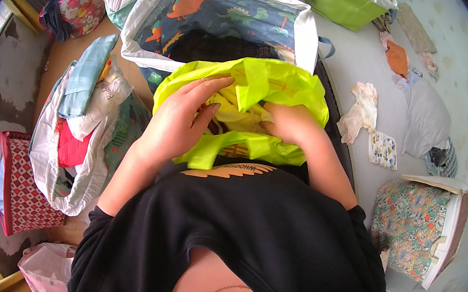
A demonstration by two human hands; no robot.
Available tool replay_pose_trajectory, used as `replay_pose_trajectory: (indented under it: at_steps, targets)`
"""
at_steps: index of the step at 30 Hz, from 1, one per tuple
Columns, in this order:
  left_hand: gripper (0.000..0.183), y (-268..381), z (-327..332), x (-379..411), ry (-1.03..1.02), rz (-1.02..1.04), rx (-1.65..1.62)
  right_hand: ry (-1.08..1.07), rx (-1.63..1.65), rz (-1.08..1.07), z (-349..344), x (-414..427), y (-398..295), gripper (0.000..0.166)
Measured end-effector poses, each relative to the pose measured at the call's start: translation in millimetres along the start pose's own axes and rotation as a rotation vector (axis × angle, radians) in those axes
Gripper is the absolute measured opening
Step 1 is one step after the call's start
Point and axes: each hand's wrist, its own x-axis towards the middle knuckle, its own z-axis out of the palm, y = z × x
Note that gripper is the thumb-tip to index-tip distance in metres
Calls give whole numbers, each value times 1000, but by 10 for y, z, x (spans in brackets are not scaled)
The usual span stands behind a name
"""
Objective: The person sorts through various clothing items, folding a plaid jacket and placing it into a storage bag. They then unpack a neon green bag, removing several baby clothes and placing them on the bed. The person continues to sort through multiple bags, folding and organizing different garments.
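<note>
A neon-yellow bag [278,149] stands open against my body, with yellow cloth [236,113] bunched inside it. My left hand [187,113] lies over the bag's left side, its thumb apart from the fingers and nothing held. From the other side my right hand [288,122] reaches into the mouth, and a fold of the yellow cloth shows between its fingers. Some of its fingertips are hidden. Just beyond stands a large storage bag [242,12] with a dinosaur-print lining and a white rim, dark cloth at its bottom.
On the left, a white-rimmed storage bag [40,156] holds clothes and a folded blue cloth [87,78]. A red checked box [37,191] is beside it. To the right lie small garments [360,111], a grey pillow [429,114] and a floral box [409,226]. A green bag [345,5] stands at the back.
</note>
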Motion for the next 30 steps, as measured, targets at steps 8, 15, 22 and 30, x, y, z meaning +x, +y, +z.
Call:
replay_pose_trajectory:
  at_steps: [8,15,22,30]
  targets:
    - [63,-76,53,99,88,-11,53,304,1571,-404,-375,-569,102,59]
    - [70,-79,93,226,11,-71,-414,230,2078,-789,-233,-609,219,61]
    - [35,-154,-126,145,-20,-192,-1172,340,2073,-668,-252,-691,322,57]
    - [37,590,-749,813,75,151,-959,221,1098,-827,-827,-869,256,61]
